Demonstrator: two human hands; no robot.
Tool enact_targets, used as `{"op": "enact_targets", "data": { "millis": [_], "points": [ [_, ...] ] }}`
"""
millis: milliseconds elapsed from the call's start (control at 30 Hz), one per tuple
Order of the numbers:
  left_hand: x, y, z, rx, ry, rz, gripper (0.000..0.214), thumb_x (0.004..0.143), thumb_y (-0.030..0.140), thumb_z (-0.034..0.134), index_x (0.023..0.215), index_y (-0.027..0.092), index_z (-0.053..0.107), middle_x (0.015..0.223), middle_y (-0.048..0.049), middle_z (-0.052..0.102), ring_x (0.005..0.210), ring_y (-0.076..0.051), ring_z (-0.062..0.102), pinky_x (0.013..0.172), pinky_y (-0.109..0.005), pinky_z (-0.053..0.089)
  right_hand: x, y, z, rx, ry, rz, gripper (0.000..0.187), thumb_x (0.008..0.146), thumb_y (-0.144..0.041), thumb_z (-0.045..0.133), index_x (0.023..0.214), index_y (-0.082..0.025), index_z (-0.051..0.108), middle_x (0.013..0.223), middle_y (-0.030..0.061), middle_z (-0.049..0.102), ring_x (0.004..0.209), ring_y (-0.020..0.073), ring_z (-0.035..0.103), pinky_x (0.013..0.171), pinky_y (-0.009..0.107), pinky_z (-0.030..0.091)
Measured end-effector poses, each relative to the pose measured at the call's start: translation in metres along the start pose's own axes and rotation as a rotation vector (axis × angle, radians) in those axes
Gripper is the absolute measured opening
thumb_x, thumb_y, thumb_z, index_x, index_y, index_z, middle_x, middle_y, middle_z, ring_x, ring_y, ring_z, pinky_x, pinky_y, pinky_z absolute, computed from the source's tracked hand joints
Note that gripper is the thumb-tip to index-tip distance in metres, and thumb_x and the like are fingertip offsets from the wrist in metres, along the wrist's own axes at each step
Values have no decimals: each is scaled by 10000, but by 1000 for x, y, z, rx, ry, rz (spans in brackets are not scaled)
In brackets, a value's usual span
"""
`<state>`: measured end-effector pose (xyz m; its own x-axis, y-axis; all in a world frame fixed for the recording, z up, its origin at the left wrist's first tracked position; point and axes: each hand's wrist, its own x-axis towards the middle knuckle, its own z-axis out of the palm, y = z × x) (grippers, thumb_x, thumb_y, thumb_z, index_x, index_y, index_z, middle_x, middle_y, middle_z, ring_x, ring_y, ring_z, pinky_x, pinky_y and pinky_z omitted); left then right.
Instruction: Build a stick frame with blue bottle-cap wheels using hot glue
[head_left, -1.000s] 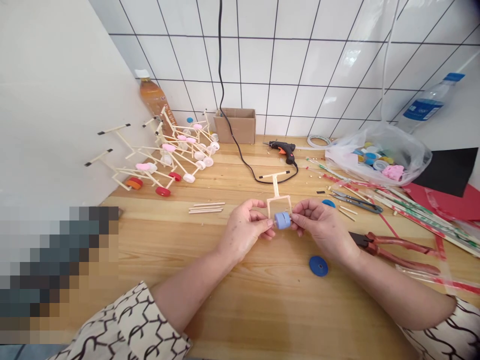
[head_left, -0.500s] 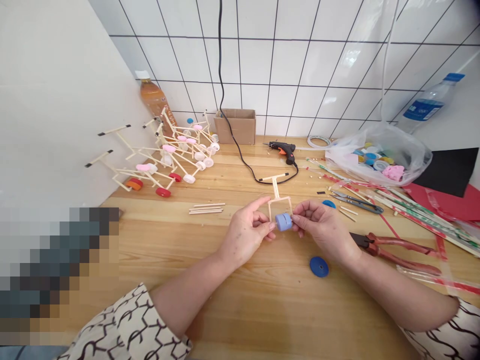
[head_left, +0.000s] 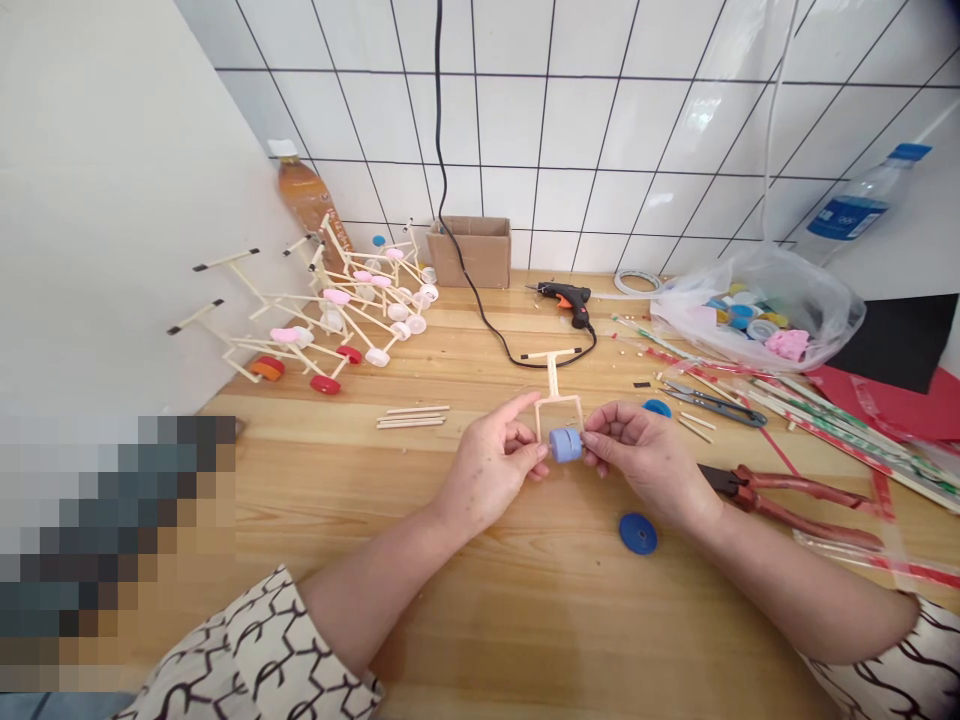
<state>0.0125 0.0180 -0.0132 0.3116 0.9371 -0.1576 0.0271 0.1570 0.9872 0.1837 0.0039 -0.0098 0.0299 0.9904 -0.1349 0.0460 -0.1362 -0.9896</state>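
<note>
Between my hands is a small wooden stick frame [head_left: 553, 378], with a crossbar handle whose tips are black. A light-blue bottle-cap wheel [head_left: 565, 445] sits between the frame's two prongs. My left hand [head_left: 491, 460] pinches the left prong's end near the wheel, index finger stretched along the frame. My right hand [head_left: 641, 455] pinches the right prong's end, fingertips close to the wheel. The axle is mostly hidden by the fingers. A dark-blue cap [head_left: 638, 533] with a hole in its middle lies on the table below my right hand.
Stick-built tricycle models [head_left: 330, 300] crowd the left back by a tea bottle [head_left: 311, 200]. A glue gun [head_left: 566, 298] lies behind the frame, near a cardboard box [head_left: 471, 252]. Right of my hands are pliers [head_left: 795, 500], snips [head_left: 716, 403], loose sticks and a bag of caps [head_left: 757, 310].
The frame's handle has turned slightly to the right and looks more level. Both hands keep their pinch in nearly the same place.
</note>
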Motion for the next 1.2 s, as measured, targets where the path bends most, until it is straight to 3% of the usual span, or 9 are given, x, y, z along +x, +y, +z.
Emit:
{"op": "enact_targets", "data": {
  "millis": [500, 1200],
  "points": [
    [1, 0, -1, 36, 3, -9, 613, 757, 34, 555, 1341, 109, 381, 668, 47, 564, 538, -87, 615, 554, -187, 505, 0, 2, 1, 2, -8, 10, 276, 609, -340, 746, 715, -168, 558, 565, -28, 593, 494, 94, 557, 421, 198, 430],
    [4, -1, -4, 114, -19, -68, 507, 748, 40, 573, 1243, 75, 467, 677, 22, 583, 513, -89, 594, 522, -200, 491, 0, 2, 0, -142, -22, -55, 214, 636, -318, 691, 711, -169, 556, 605, -20, 585, 501, 99, 545, 431, 222, 414]
  ]
}}
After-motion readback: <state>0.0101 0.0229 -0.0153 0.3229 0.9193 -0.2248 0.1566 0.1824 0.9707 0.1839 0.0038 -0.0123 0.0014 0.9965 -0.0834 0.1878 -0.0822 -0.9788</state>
